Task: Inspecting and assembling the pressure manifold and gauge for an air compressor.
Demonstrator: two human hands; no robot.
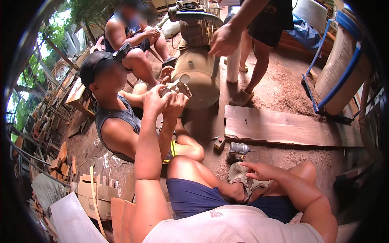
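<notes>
My left hand (156, 98) reaches up at the left of centre, its fingers closed on a small grey metal part with a round, pale end (184, 79); its exact kind I cannot make out. A person in a dark cap (97, 69) sits close by, and both that person's hands (177, 103) are at the same part. My right hand (261, 171) hovers over or rests by my crossed legs, fingers apart, holding nothing. Just beyond it, a drill (240, 148) with a bit stands on the floor beside my shoe (238, 173).
A brown wooden plank (283, 125) lies across the right. Behind stands a compressor with a rounded tank (196, 79). Another person stands there with one arm (231, 36) hanging down; a third sits farther back. Dust-collector bag (338, 69), sawdust (283, 87), cardboard box (95, 198) and wood scraps surround us.
</notes>
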